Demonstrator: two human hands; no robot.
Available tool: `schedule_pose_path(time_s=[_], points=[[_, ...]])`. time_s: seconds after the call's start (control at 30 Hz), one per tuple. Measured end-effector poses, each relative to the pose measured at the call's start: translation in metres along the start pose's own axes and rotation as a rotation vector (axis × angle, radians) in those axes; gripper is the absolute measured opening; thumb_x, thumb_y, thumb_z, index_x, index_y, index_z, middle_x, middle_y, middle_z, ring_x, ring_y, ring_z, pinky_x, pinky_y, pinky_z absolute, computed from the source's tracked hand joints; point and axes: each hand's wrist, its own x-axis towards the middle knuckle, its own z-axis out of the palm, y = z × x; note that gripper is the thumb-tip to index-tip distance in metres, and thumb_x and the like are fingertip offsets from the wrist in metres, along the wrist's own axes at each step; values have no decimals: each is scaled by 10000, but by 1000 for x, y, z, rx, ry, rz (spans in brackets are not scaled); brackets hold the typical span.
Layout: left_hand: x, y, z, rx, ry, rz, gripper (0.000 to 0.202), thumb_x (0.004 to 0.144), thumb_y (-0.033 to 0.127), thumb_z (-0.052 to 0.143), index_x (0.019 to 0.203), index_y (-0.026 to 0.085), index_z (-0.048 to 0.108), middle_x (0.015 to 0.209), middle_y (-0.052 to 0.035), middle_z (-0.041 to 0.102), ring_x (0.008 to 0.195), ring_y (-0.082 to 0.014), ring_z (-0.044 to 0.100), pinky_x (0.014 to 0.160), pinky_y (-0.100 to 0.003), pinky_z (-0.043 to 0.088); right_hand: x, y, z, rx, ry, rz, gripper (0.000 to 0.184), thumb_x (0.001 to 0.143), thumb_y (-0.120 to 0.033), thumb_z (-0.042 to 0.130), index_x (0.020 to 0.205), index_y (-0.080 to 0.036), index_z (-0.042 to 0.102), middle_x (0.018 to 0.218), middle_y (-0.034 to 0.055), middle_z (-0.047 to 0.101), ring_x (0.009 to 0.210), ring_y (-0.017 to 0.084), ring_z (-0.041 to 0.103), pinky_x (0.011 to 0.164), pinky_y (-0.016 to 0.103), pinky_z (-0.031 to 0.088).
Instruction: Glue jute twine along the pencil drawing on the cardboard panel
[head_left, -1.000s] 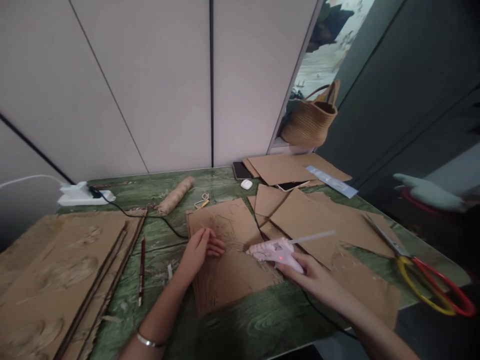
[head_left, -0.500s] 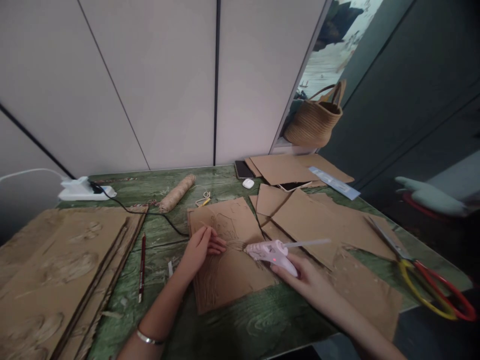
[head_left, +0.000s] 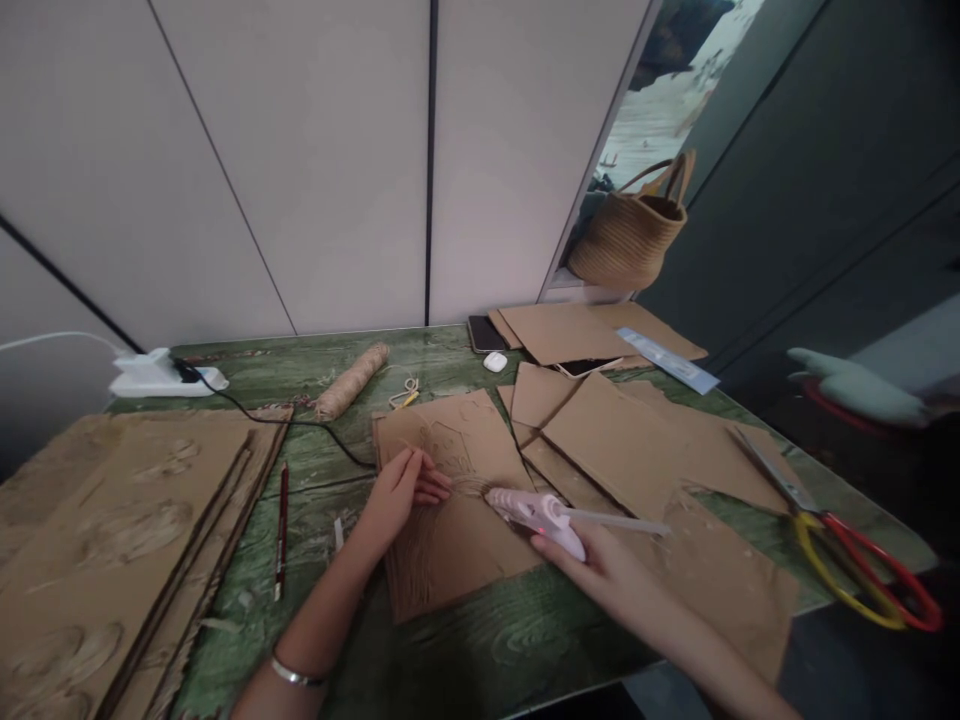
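My left hand (head_left: 397, 495) lies with its fingers pressed on strands of twine on a brown cardboard piece (head_left: 450, 545) in front of me. My right hand (head_left: 600, 560) grips a pink glue gun (head_left: 536, 512) with a clear glue stick (head_left: 622, 520) poking out behind it. The gun's nozzle points left, close to the fingertips of my left hand, just above the cardboard. A black cord (head_left: 300, 425) runs from the gun's side of the cardboard to a white power strip (head_left: 161, 375).
A stack of cardboard sheets (head_left: 112, 540) fills the left of the green table (head_left: 487, 650). A red pencil (head_left: 282, 530), a twine roll (head_left: 351, 381), loose cardboard pieces (head_left: 630, 450), scissors with red and yellow handles (head_left: 847, 540), a phone (head_left: 484, 334) and a woven basket (head_left: 634, 235) lie around.
My right hand has lowered the glue gun and tipped its stick end down, bringing the nozzle a little nearer my left hand. My left hand has stayed on the twine.
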Motion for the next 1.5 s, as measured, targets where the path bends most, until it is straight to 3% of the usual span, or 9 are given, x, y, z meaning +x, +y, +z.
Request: schedule_pose_path(time_s=[0.2, 0.47, 0.63, 0.7, 0.93, 1.27, 1.5], points=[[-1, 0, 1, 12, 9, 5, 541, 736, 698, 699, 804, 186, 538, 785, -83, 780, 628, -164, 725, 575, -239, 553, -2, -7, -1, -38, 10, -29, 391, 904, -490, 495, 1003, -208, 747, 927, 107, 778, 844, 298, 715, 789, 389, 554], [-1, 0, 0, 22, 13, 0, 485, 793, 648, 677, 801, 183, 541, 788, -92, 777, 632, -169, 728, 582, -245, 554, -9, 0, -4, -150, 18, -35, 403, 922, -514, 486, 990, -213, 745, 937, 111, 785, 810, 284, 725, 723, 356, 541], [-2, 2, 1, 45, 9, 11, 482, 791, 654, 673, 795, 187, 553, 794, -86, 780, 638, -166, 723, 597, -248, 554, -19, 12, -6, -252, 55, -1, 440, 926, -553, 468, 849, -213, 737, 700, 90, 735, 597, 235, 659, 576, 323, 480], [-3, 3, 2, 44, 8, 10, 462, 808, 632, 668, 793, 185, 553, 793, -87, 779, 637, -165, 722, 598, -247, 551, -23, 14, -8, -290, 52, 22, 479, 930, -579, 443, 824, -208, 728, 700, 98, 731, 595, 236, 653, 558, 324, 469], [-4, 4, 3, 39, 20, 19, 459, 799, 621, 684, 793, 182, 551, 786, -78, 774, 632, -157, 715, 608, -247, 553, -35, 11, -17, -232, 27, 31, 442, 917, -566, 444, 876, -225, 722, 750, 88, 736, 700, 258, 691, 665, 359, 531], [-3, 3, 2, 77, 8, 32, 470, 806, 644, 654, 799, 185, 550, 798, -87, 775, 641, -170, 721, 613, -267, 563, -58, 27, -25, -241, 86, 27, 443, 891, -609, 483, 683, -252, 645, 493, 25, 532, 492, 214, 548, 528, 334, 450], [-3, 3, 1, 87, 11, 44, 522, 746, 687, 684, 802, 185, 553, 794, -89, 777, 648, -176, 724, 595, -259, 559, -70, 33, -27, -231, 108, 74, 465, 843, -645, 519, 608, -248, 577, 502, 20, 549, 446, 171, 486, 482, 308, 419]])
